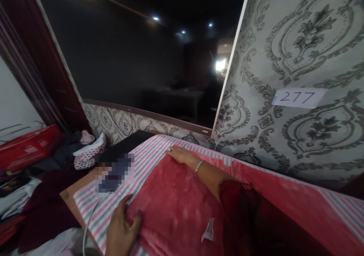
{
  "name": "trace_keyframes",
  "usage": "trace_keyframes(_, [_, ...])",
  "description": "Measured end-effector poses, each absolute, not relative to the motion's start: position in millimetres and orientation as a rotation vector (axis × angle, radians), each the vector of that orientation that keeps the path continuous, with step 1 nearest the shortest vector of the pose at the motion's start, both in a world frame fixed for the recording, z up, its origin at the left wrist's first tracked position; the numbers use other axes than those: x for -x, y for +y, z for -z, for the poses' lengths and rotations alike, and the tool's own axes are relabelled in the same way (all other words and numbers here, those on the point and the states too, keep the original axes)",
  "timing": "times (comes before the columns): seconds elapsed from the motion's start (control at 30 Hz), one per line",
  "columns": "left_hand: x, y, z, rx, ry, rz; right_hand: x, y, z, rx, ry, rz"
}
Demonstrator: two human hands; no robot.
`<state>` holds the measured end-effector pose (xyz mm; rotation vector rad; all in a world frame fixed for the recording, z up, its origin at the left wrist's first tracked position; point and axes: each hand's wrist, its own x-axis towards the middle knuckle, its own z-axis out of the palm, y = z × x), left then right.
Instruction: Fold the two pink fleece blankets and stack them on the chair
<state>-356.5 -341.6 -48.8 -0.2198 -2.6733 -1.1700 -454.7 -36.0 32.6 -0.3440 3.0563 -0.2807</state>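
A fluffy pink blanket (pixel 176 206) lies on a table covered with a pink, white and grey striped cloth (pixel 148 155). My left hand (pixel 121 227) grips the blanket's near left corner, thumb on top. My right hand (pixel 182 154) rests flat on the blanket's far corner by the wall, a bangle on its wrist. A small white tag (pixel 209 230) hangs from the blanket's near side.
A large dark TV screen (pixel 136 55) hangs on patterned wallpaper with a paper label "277" (pixel 298 97). A blurred-out object with a white cable (pixel 115 172) lies on the striped cloth. Clothes (pixel 85 151) and a red box (pixel 27 146) are piled at left.
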Motion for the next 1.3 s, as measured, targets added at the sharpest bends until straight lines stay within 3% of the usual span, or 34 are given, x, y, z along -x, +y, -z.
trace_keyframes(0.3, [325.7, -324.6, 15.7, 0.216, -2.501, 1.427, 407.1, -24.4, -72.2, 0.193, 3.334, 0.242])
trace_keyframes(0.47, [273.4, -301.2, -33.4, 0.400, -2.203, 1.376, 360.9, 8.1, -116.5, 0.083, 3.496, 0.307])
trace_keyframes(0.6, [213.5, -246.8, -88.1, 0.846, -1.922, 1.243, 300.9, 67.7, -162.8, 0.147, 3.714, 0.617])
trace_keyframes(0.7, [160.7, -186.6, -103.8, 1.303, -1.765, 1.092, 235.0, 125.3, -177.7, 0.029, 3.757, 0.985])
trace_keyframes(0.8, [107.0, -125.6, -73.6, 1.746, -1.691, 0.834, 153.8, 169.0, -151.7, -0.588, 3.467, 1.620])
trace_keyframes(0.9, [68.4, -79.7, -11.7, 1.982, -1.757, 0.567, 76.4, 184.3, -94.6, -0.934, 3.253, 1.730])
trace_keyframes(1.03, [55.4, -60.4, 45.0, 1.860, -1.884, 0.508, 21.1, 182.2, -29.3, -1.204, 2.989, 1.837])
trace_keyframes(1.3, [64.5, -83.6, 0.5, 1.828, -2.026, 0.470, 52.1, 190.9, -26.8, -1.358, 2.956, 1.787])
